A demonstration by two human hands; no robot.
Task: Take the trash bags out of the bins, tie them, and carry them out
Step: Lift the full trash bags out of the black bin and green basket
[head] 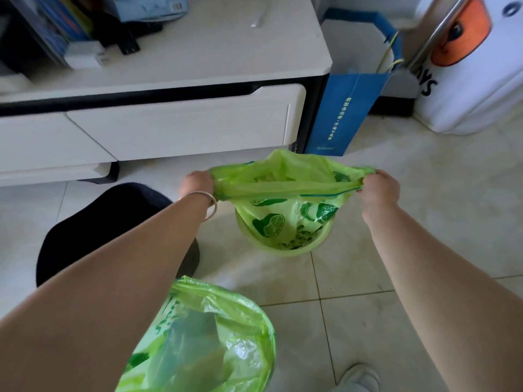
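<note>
Both hands — L [196,183], R [380,190] — pinching green bag [285,205] rim, prob. over bin [283,247].

This looks like a room in a home, likely a living room. A low white cabinet [181,128] with drawers and a dark frame stands on a floor of pale glossy tiles [396,250], its top cluttered with books [65,21] and small household items. A blue paper gift bag [343,114] leans beside it, and a small green bin [283,236] lined with a printed plastic bag [285,193] sits on the floor nearby.
</note>
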